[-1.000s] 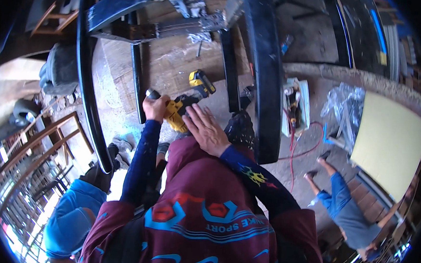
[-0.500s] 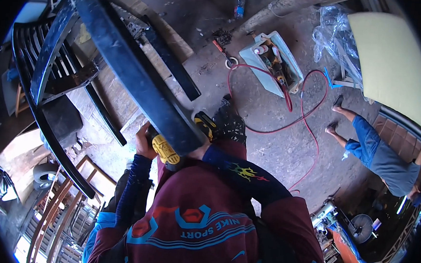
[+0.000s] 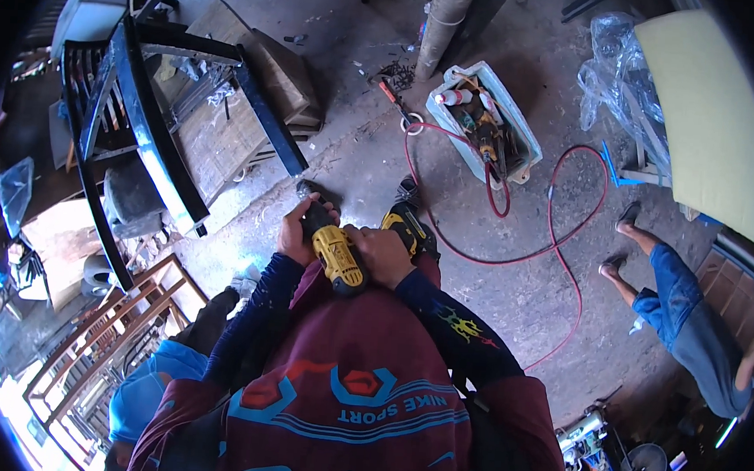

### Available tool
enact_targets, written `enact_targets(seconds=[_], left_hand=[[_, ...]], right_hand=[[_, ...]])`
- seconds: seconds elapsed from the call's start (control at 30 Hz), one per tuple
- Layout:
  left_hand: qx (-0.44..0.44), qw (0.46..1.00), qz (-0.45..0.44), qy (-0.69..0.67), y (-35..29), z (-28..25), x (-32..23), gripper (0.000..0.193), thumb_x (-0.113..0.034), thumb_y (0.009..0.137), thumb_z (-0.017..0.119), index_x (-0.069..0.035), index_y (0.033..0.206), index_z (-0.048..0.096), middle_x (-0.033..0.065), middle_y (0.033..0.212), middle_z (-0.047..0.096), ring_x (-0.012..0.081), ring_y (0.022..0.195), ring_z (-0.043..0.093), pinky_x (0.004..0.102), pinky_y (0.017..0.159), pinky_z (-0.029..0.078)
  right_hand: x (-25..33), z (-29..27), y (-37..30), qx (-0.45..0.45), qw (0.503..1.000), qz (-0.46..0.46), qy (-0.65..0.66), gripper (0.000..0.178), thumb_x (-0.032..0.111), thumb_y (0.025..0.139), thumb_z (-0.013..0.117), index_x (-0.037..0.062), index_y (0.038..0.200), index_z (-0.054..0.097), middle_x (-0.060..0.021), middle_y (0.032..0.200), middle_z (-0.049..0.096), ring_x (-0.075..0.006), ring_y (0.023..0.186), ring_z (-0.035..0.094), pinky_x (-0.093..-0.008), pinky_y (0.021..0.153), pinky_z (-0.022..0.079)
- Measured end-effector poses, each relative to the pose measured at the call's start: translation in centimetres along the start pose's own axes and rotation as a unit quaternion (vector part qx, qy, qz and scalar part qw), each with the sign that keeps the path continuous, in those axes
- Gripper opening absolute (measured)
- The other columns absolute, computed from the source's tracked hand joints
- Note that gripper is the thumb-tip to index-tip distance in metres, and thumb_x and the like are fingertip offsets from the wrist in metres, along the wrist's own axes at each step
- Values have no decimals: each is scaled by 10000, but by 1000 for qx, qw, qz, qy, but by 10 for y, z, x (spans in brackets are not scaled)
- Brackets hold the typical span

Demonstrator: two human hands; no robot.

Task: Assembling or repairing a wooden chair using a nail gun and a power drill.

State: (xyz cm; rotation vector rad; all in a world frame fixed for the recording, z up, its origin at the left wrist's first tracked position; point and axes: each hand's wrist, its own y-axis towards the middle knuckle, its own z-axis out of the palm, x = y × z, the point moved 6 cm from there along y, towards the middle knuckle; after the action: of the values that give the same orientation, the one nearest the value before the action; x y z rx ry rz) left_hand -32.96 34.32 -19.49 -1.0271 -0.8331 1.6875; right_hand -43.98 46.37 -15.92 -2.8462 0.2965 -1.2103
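A yellow and black cordless drill (image 3: 338, 255) lies across my lap, in front of my maroon shirt. My left hand (image 3: 294, 237) is closed around its dark front end by the chuck. Between the drill's body and its yellow-black base, my right hand (image 3: 386, 258) wraps the handle. The base shows beyond my right knuckles. Ahead and to the left stands a black slatted chair frame (image 3: 159, 149), its long curved parts apart from both hands. A dark straight leg of furniture (image 3: 268, 117) reaches down toward the drill's front end.
A pale bin (image 3: 525, 137) of tools and bottles stands ahead right, with a red hose (image 3: 488, 261) looping over the floor. A person (image 3: 687, 315) is at the right beside a cream panel (image 3: 708, 118). Wooden frames (image 3: 103, 331) and another person in blue (image 3: 148, 385) are at lower left.
The black chair part that covered some of the drill and my right hand now sits farther left, clear of them. The drill and both hands show more fully, and the view has shifted.
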Motion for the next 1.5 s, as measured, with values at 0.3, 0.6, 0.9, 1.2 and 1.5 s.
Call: enact_targets(seconds=[0.3, 0.6, 0.9, 1.2, 1.5], left_hand=[[-131, 974, 74, 167, -18, -36, 19, 241, -212, 970, 656, 29, 993, 653, 132, 900, 680, 264, 794, 679, 391, 741, 582], [-141, 849, 98, 500, -57, -5, -13, 394, -425, 902, 745, -45, 954, 655, 83, 944, 696, 141, 810, 645, 311, 664, 511], [65, 980, 104, 156, -24, -17, 8, 263, -297, 973, 678, -63, 1076, 618, 65, 958, 694, 195, 874, 682, 356, 839, 569], [-47, 923, 24, 382, 224, -73, 70, 294, -264, 964, 653, -16, 1122, 669, 96, 851, 689, 198, 670, 674, 346, 582, 581], [-118, 538, 303, 778, 559, -118, 86, 165, -205, 832, 649, -101, 904, 755, 209, 924, 718, 398, 910, 698, 483, 814, 563]], right_hand=[[3, -28, -50, 53, 998, -15, -28, 433, 182, 888, 584, 60, 1302, 585, -138, 841, 691, -303, 738, 706, -425, 628, 543], [12, -49, -54, 32, 993, -42, 103, 370, 198, 891, 626, 117, 1251, 602, -139, 979, 724, -318, 866, 713, -410, 706, 546], [7, -65, -45, -72, 963, -49, 254, 482, 246, 836, 716, 102, 1281, 602, -154, 968, 727, -344, 863, 711, -392, 723, 558], [-162, 161, -77, -137, 702, 422, 557, 274, 250, 926, 750, 59, 1097, 654, -22, 925, 699, -115, 768, 679, -282, 708, 548], [-207, 263, -80, -168, 440, 593, 653, 368, 130, 946, 684, 46, 1287, 576, 25, 716, 508, -61, 572, 486, -238, 541, 419]])
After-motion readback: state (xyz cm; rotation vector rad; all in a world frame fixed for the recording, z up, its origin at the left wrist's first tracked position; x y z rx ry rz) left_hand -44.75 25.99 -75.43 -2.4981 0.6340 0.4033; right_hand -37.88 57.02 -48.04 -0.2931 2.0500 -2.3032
